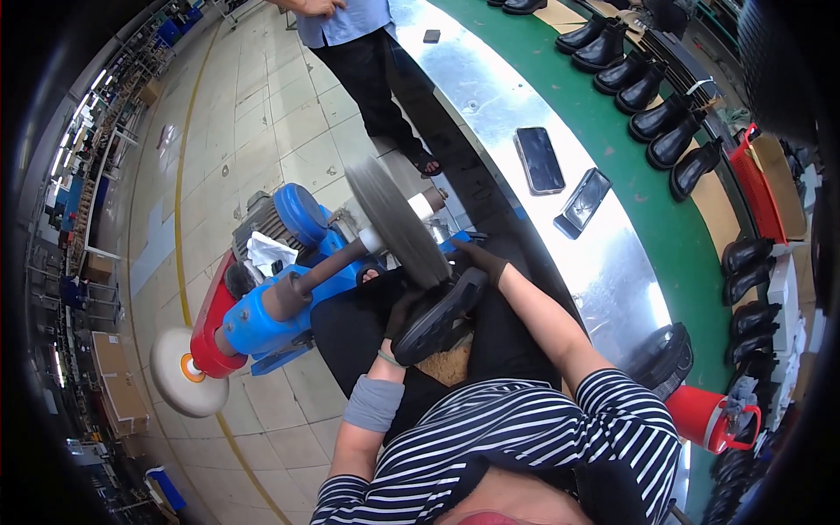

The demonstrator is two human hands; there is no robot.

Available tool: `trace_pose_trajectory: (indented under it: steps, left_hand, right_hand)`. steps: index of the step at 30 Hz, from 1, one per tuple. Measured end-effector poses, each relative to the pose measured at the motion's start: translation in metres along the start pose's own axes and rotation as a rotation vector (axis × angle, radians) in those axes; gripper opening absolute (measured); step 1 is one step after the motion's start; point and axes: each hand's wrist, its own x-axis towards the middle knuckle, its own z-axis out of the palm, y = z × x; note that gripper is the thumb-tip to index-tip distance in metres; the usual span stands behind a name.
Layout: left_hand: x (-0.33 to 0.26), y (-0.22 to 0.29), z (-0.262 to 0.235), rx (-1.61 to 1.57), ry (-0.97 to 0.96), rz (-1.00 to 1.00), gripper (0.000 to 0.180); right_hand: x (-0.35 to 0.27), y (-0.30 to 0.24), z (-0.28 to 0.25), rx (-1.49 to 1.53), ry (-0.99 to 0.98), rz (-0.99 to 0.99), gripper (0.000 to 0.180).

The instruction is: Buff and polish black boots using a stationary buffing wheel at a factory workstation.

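Observation:
A black boot (444,317), its ridged sole turned up toward me, is held over my lap against the lower rim of a grey buffing wheel (395,223). The wheel's face is smeared, as if spinning. My left hand (402,313), in a dark glove, grips the boot from its left side; its fingers are partly hidden behind the boot. Gloved as well, my right hand (482,260) holds the boot's far right end, close beside the wheel. The boot's upper is mostly hidden beneath the sole and hands.
The wheel's shaft runs left through a blue machine housing (262,317) to a pale round wheel (185,372). At right, a metal-edged bench carries two phones (540,160), a dark shoe (658,359), a red mug (704,418) and rows of black boots (658,118). Another person (367,83) stands ahead.

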Motion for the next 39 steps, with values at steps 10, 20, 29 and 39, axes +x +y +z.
trace_pose_trajectory:
  steps: [10, 20, 29, 39]
  left_hand:
    - [0.018, -0.042, 0.000, -0.074, 0.480, 0.194, 0.032]
    - [-0.014, -0.074, 0.020, -0.247, 0.398, 0.154, 0.025]
    - [0.024, -0.070, 0.026, -0.164, 0.482, 0.112, 0.026]
    - [0.049, -0.113, 0.019, -0.298, 0.330, 0.104, 0.020]
  right_hand:
    - [-0.006, 0.001, 0.023, 0.165, 0.092, -0.216, 0.078]
    - [-0.003, 0.001, 0.050, -0.051, 0.082, -0.406, 0.072]
    - [-0.053, -0.006, 0.037, 0.009, 0.249, -0.540, 0.062]
    - [-0.152, -0.010, 0.066, -0.465, 0.526, -0.631, 0.074]
